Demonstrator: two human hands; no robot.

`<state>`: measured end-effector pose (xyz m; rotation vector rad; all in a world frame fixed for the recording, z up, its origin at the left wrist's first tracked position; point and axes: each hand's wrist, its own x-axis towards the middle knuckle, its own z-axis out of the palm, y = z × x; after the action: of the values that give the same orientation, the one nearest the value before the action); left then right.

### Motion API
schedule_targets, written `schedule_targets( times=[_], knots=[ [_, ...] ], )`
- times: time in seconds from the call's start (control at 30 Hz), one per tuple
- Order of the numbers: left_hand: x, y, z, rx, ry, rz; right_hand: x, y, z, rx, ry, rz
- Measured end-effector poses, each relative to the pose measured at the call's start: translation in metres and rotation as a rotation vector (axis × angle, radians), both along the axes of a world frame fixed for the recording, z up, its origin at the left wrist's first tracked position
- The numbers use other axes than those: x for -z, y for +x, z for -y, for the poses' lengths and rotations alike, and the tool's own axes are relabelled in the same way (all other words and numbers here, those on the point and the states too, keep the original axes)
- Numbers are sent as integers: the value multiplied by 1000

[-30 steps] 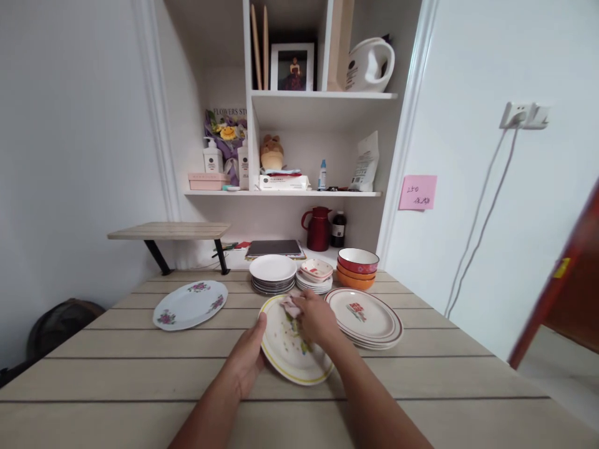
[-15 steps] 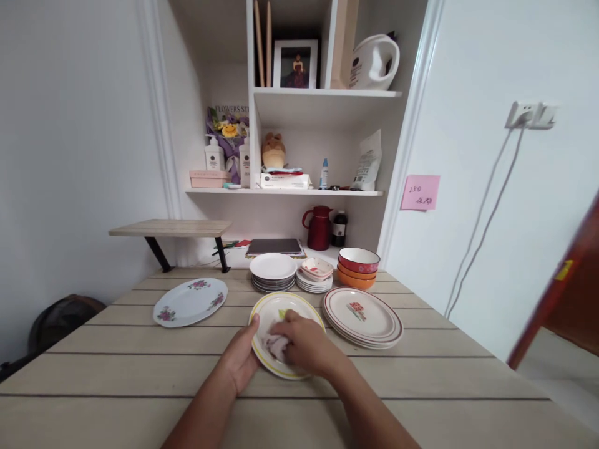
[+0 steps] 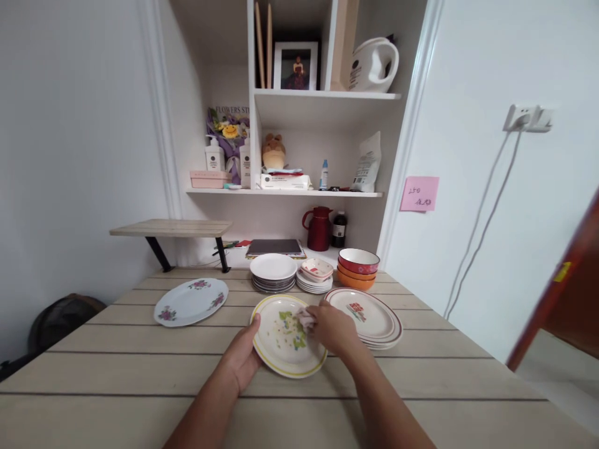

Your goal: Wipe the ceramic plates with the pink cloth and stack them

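A white plate with a yellow rim and a green pattern (image 3: 285,342) lies on the wooden table (image 3: 116,374) in front of me. My left hand (image 3: 243,358) grips the plate's left edge, thumb on the rim. My right hand (image 3: 333,328) is closed on a crumpled pinkish cloth (image 3: 305,318) and presses it on the plate's upper right part.
A stack of red-rimmed plates (image 3: 369,315) sits just right of my right hand. Behind are a grey plate stack (image 3: 273,272), small dishes (image 3: 316,275) and stacked bowls (image 3: 358,267). A flowered oval plate (image 3: 190,302) lies to the left. Shelves (image 3: 322,95) stand at the back.
My right hand has carried the cloth from the plate's lower left across to its upper right, uncovering the green pattern. The left hand stays on the rim.
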<state>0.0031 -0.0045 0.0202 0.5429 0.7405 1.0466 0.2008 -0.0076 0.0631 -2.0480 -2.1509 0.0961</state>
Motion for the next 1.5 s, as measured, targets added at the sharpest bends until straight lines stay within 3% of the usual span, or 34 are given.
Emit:
schedule_targets(
  times=[0.13, 0.27, 0.5, 0.67, 0.8, 0.97, 1.17, 1.27, 1.5],
  knots=[
    [1, 1, -1, -6, -24, 15, -3, -7, 17, -210, -51, 66],
    [4, 3, -2, -22, 14, 11, 1, -26, 18, -425, -26, -24],
    [0, 7, 1, -67, 49, -66, 18, -46, -14, -292, 114, -151],
    [-5, 7, 4, -47, 21, -61, 15, -31, -30, -113, 142, -61],
    [-4, 6, 4, -42, 0, -86, 12, -11, -20, -44, 110, -14],
    [-3, 5, 3, -31, -3, -72, 5, -5, 8, -190, -22, 20],
    [-2, 6, 2, -47, 64, -52, 0, -32, 15, -454, 40, -148],
    [-1, 6, 1, -55, 86, -66, 6, -40, 3, -402, 121, -251],
    [2, 6, -1, 46, 141, -98, 9, -17, -17, -32, 217, -275]
  ],
)
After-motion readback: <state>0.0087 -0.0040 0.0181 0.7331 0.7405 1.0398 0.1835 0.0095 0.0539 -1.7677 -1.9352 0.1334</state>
